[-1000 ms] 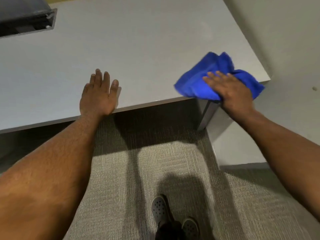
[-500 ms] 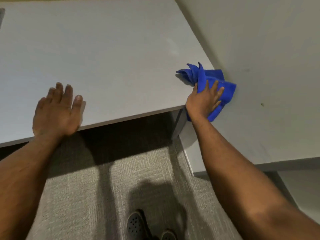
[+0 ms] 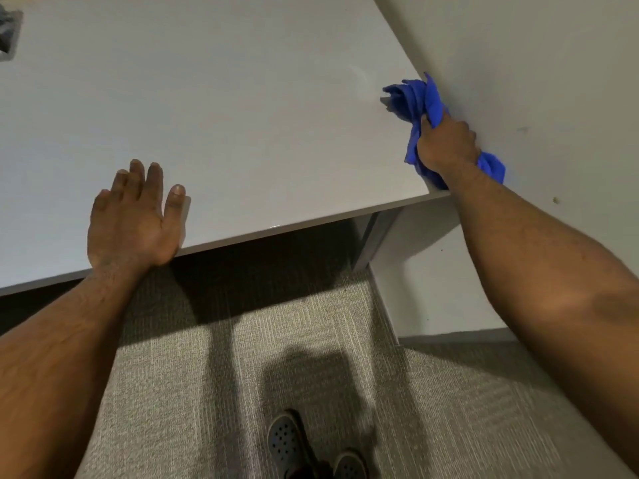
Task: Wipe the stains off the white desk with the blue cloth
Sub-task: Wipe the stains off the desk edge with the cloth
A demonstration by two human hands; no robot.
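The white desk (image 3: 242,115) fills the upper left of the head view. My right hand (image 3: 446,145) is closed around the bunched blue cloth (image 3: 420,98) at the desk's right edge, close against the wall. Part of the cloth sticks out past my knuckles onto the desktop, and another end (image 3: 491,167) hangs below my wrist. My left hand (image 3: 135,219) lies flat on the desk near its front edge, fingers spread, holding nothing. A faint smear (image 3: 356,72) shows on the desktop just left of the cloth.
A pale wall (image 3: 536,81) runs along the desk's right side, with a few small marks on it. A grey desk leg (image 3: 375,236) stands under the front right corner. Carpet (image 3: 207,375) and my shoes (image 3: 287,440) are below. A dark object (image 3: 8,32) sits at the desk's far left.
My right hand went from pressing the cloth flat at the front right corner to gripping it bunched, farther back along the wall edge. My left hand stayed flat on the desk.
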